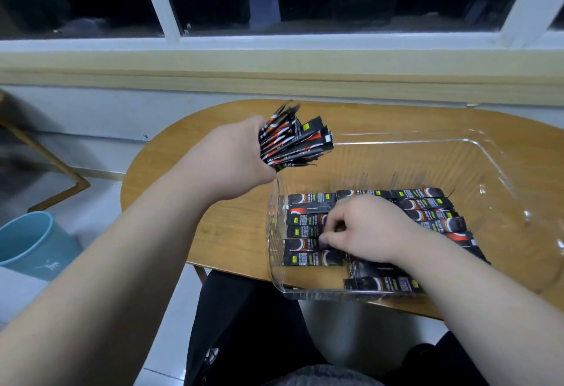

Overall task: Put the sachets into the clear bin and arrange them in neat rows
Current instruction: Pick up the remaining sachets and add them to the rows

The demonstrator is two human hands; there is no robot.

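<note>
Item: slim stick sachets, black with a red and white swoosh and a small yellow-green label. They are in two lots.

Lot one: the laid sachets [424, 202] lie flat on the floor of the clear bin [451, 141], set crosswise in roughly three side-by-side columns at the near left of the bin. The rows are mostly parallel. A few at the near edge sit slightly skewed. The far and right parts of the bin floor carry no sachets.

Lot two: a bundle of sachets [293, 141] is held in the air over the far left corner of the bin, its ends fanned out unevenly.

The bin stands on the wooden tabletop [213, 233], reaching to its near edge.

Left hand [232, 157]: grip closed in a fist round the bundle, holding it by one end.

Right hand [366, 227]: inside the bin, grip narrow, fingers curled down, fingertips [326, 236] on a sachet in the left column. Whether it pinches or only presses that sachet cannot be told.

A blue bucket [30, 242] stands on the floor to the left.
</note>
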